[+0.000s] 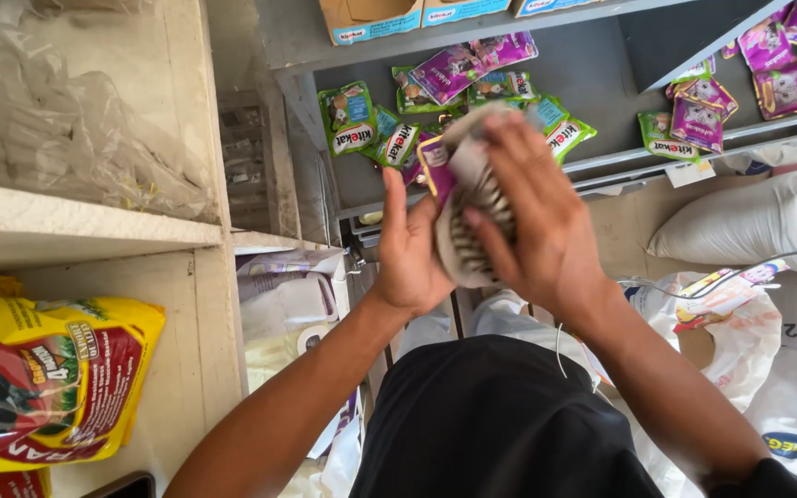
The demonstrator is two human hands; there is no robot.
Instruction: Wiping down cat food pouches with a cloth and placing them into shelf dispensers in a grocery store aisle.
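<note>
Two hands (left [410, 254], right [529, 212]) clasp a stack of pouches [469, 198], apparently pet food.

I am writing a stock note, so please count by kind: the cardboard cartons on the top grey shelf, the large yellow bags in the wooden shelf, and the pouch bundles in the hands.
Cardboard cartons: 3
Large yellow bag: 1
Pouch bundle, held between left hand and right hand: 1
Total: 5

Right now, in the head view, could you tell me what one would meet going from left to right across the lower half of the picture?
Yellow and red bag → left hand → stack of pouches → right hand → white sack.
</note>
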